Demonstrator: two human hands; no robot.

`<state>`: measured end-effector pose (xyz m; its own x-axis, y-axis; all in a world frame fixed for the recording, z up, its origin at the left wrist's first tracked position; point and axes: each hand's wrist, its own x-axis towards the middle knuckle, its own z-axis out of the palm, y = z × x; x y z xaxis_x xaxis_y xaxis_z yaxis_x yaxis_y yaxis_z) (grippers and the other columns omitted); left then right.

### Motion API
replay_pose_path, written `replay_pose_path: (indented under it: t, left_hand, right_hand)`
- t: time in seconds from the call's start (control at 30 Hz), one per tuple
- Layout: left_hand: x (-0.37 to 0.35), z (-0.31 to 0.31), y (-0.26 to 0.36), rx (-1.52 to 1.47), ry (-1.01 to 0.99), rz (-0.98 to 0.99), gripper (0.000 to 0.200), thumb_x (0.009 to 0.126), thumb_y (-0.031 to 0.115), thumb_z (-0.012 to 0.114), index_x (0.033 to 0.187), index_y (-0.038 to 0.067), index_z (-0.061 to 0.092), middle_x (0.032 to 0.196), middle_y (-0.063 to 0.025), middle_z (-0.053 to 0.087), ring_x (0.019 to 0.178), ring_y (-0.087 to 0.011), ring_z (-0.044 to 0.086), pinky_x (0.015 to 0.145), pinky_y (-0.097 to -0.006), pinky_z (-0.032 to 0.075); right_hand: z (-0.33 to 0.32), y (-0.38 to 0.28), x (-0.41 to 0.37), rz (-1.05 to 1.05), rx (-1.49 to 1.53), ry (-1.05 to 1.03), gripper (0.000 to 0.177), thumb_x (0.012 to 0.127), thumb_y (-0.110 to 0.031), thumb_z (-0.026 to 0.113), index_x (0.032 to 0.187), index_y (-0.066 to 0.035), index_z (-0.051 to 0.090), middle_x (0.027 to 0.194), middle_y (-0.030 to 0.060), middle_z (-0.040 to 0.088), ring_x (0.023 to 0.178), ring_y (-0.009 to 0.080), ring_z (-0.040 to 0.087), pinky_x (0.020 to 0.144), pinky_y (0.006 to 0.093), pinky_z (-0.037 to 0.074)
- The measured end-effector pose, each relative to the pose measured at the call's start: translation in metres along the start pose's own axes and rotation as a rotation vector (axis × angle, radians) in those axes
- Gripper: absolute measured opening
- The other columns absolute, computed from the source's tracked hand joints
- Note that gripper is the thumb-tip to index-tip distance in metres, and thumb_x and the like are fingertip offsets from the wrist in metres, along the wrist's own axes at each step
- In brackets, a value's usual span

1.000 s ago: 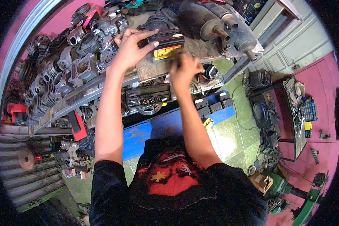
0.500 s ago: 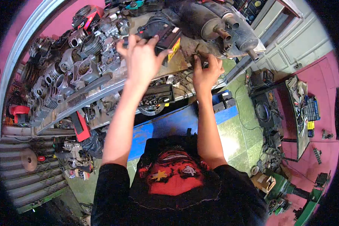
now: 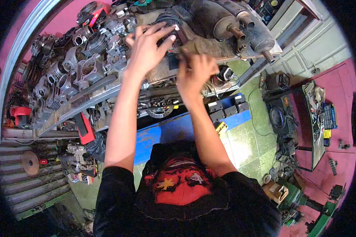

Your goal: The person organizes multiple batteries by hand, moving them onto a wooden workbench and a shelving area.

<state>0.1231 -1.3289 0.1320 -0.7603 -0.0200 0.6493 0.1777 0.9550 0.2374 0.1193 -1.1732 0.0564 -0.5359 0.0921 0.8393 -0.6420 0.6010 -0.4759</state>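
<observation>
My left hand (image 3: pixel 149 49) lies over a dark, box-like part (image 3: pixel 180 36) on the bench, fingers bent and thumb reaching its near side. It seems to hold the box steady; much of the box is hidden under the hand. My right hand (image 3: pixel 197 73) is close beside it, smeared by motion, with its fingers curled together. A blurred brownish thing (image 3: pixel 190 47) shows at those fingertips, against the right side of the box; its kind cannot be made out. Behind the box sits a round black ribbed part (image 3: pixel 167 16).
Metal engine cylinders (image 3: pixel 89 69) crowd the bench on the left. Rusty mufflers (image 3: pixel 221 27) lie at its right end. Below are a tray of sockets (image 3: pixel 160 102), a brake disc (image 3: pixel 161 112), a blue surface (image 3: pixel 168 132) with black boxes (image 3: pixel 225 108), and a yellow box (image 3: pixel 221 127).
My right hand has moved left from the bench edge to the box, now with a brownish thing at its fingers. My left hand stays over the box, whose yellow label no longer shows.
</observation>
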Motion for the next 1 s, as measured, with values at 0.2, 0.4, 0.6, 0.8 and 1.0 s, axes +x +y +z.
replay_pose_path:
  t: [0.2,0.4,0.6,0.8,1.0]
  left_hand:
    - [-0.002,0.018,-0.014,-0.081,-0.008,0.011,0.031,0.099,0.043,0.067,0.124,0.031,0.079,0.142,0.0012,0.069,0.132,-0.0301,0.050,0.111,-0.0551,0.022]
    - [-0.006,0.012,-0.004,0.002,-0.042,-0.032,0.031,0.101,0.032,0.067,0.130,0.027,0.077,0.146,-0.0002,0.067,0.129,-0.0265,0.050,0.113,-0.0456,0.027]
    - [-0.005,0.024,-0.010,-0.128,0.006,-0.069,0.028,0.097,0.035,0.069,0.123,0.030,0.079,0.144,0.0030,0.068,0.131,-0.0284,0.051,0.111,-0.0553,0.023]
    - [-0.007,0.022,-0.007,-0.074,0.035,-0.062,0.027,0.097,0.035,0.070,0.121,0.030,0.080,0.144,0.0049,0.067,0.130,-0.0267,0.052,0.112,-0.0569,0.022]
    - [-0.007,0.024,-0.006,-0.116,0.031,-0.098,0.028,0.096,0.035,0.070,0.122,0.030,0.080,0.144,0.0039,0.068,0.131,-0.0263,0.052,0.113,-0.0565,0.022]
  right_hand:
    - [0.013,-0.015,-0.042,-0.130,-0.031,-0.115,0.014,0.080,-0.007,0.074,0.089,-0.014,0.066,0.092,0.0086,0.057,0.100,0.0324,0.055,0.090,0.0500,0.033]
    - [0.005,0.016,-0.032,0.061,-0.042,-0.055,0.024,0.081,-0.006,0.076,0.102,-0.012,0.065,0.100,0.0051,0.067,0.100,0.0318,0.056,0.092,0.0483,0.032]
    - [0.010,-0.004,-0.015,-0.046,-0.009,-0.065,0.023,0.081,-0.007,0.075,0.102,-0.013,0.067,0.095,0.0057,0.061,0.100,0.0310,0.054,0.090,0.0482,0.030]
    - [0.004,0.007,-0.036,-0.112,-0.014,-0.174,0.020,0.080,-0.005,0.074,0.096,-0.015,0.068,0.095,0.0047,0.059,0.101,0.0291,0.054,0.092,0.0477,0.031]
    - [0.005,0.025,-0.014,0.047,-0.050,-0.056,0.016,0.083,-0.008,0.071,0.098,-0.013,0.067,0.094,0.0071,0.061,0.097,0.0318,0.055,0.093,0.0486,0.031]
